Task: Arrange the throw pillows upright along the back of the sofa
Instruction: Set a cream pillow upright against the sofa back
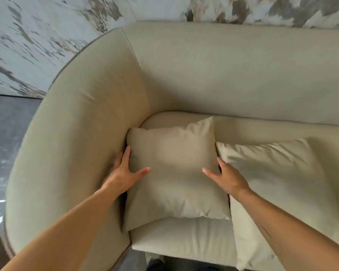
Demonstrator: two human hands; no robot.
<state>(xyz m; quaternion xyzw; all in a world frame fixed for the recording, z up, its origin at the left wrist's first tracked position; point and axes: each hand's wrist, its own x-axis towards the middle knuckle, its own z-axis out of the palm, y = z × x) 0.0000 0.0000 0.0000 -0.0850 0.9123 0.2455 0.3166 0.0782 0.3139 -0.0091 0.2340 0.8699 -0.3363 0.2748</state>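
Both bare forearms come in from the bottom edge, nearest the lens, reaching to the beige square pillow point(174, 173). Left hand point(123, 173) sits on that pillow's left edge, thumb laid across the top face, fingers spread and extended along the side, wedged between pillow and curved sofa arm point(76, 143). Right hand point(226, 178) sits on the pillow's right edge, thumb on the top face, other fingers curled down into the gap beside the second pillow point(278, 182); their tips hidden. Each hand clasps its side, so the pillow is gripped between them.

Beige pillow lies mostly flat on the seat cushion point(184, 241), far corner slightly raised, pressed against the sofa arm on its left, far edge close to the sofa backrest point(243, 75) but not leaning on it. Second pillow, paler cream, lies flat just right of the beige pillow, touching it along the right hand's side. Marbled wall point(37, 36) beyond the backrest. Dark floor point(8, 124) left of the sofa arm.
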